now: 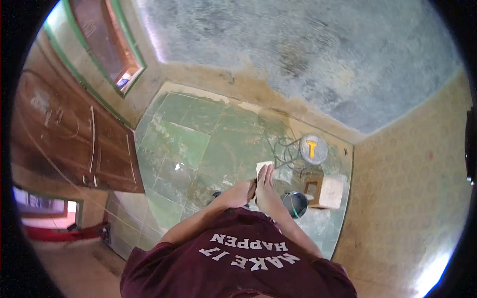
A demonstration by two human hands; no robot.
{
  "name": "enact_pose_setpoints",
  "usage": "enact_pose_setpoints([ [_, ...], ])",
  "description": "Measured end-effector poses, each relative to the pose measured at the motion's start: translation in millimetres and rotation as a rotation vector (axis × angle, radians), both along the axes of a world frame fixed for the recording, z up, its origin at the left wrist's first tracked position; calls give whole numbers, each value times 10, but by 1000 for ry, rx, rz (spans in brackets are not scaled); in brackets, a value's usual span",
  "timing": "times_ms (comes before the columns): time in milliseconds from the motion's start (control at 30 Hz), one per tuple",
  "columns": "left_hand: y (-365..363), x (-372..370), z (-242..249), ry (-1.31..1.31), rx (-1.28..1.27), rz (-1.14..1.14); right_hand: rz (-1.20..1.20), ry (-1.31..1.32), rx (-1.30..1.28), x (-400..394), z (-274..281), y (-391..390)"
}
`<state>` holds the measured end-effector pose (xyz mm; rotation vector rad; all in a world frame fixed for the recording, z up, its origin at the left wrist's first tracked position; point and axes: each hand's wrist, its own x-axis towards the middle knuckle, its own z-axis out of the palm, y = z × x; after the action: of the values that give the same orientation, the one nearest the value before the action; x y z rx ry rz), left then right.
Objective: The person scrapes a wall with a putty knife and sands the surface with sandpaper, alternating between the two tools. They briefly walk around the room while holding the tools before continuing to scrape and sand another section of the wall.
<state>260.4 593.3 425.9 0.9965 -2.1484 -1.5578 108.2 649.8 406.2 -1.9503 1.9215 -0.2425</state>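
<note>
In front of my shirt, my two hands are close together at the middle of the head view. My right hand (266,187) has its fingers lying along a pale flat piece (264,165), which looks like folded paper or sandpaper, and grips it. Beside the right palm, my left hand (242,194) is closed, its fingertips at a small dark spot between the hands. What the left fingers hold, if anything, is hidden. A yellow T-shaped scraper (311,147) lies on a round grey stool top (322,157) to the right.
A black bucket (293,206) with a teal strip stands right of my arms, next to a light box (330,192) with an opening. Dark metal bars (278,154) rest by the stool. Ahead rises a patchy grey wall (298,59); a brown wooden door (74,129) is at left.
</note>
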Motion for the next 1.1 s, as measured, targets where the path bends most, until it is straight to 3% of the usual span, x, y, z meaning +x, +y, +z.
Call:
enact_pose_setpoints([
  [33, -78, 33, 134, -185, 110, -18, -75, -145, -18, -112, -289, -59],
  [67, -112, 96, 134, -188, 112, -64, -158, -287, -44, -243, -427, -80],
  [100, -186, 178, 125, -160, 146, -52, -21, -387, 526, -447, 54, -297],
  [133, -276, 243, 125, -135, 180, -43, -78, -403, 515, -462, 60, -226],
  [200, -408, 379, 223, -94, 214, -36, -206, -539, 125, -447, 55, -88],
  [267, -490, 515, 197, -57, 269, -10, -292, -555, 88, -374, 120, -20],
  [333, -587, 604, 108, 178, 576, 67, -349, -567, 16, -266, 179, -23],
  [367, -610, 618, 38, 180, 590, 96, -326, -586, -150, -181, 144, -14],
  [400, -653, 641, -77, 173, 598, 66, -357, -582, -155, -97, 132, -14],
  [500, -731, 728, -212, -113, 304, -3, -416, -554, -251, 205, 202, -78],
  [633, -827, 787, -258, -139, 287, -48, -284, -427, -138, 592, 226, -224],
  [700, -923, 818, -197, -179, 228, -109, -111, -131, 164, 748, 240, -293],
  [767, -1023, 908, -282, -217, 171, -174, -109, -165, 60, 838, -104, -392],
  [833, -1197, 1006, -570, -196, -122, -158, -106, -133, -82, 928, -617, -553],
  [933, -1352, 1099, -310, -186, -83, -134, -190, 42, -236, 1212, -738, -844],
  [1100, -1553, 1249, -246, -243, 90, -127, -236, 14, -166, 1354, -459, -1064],
])
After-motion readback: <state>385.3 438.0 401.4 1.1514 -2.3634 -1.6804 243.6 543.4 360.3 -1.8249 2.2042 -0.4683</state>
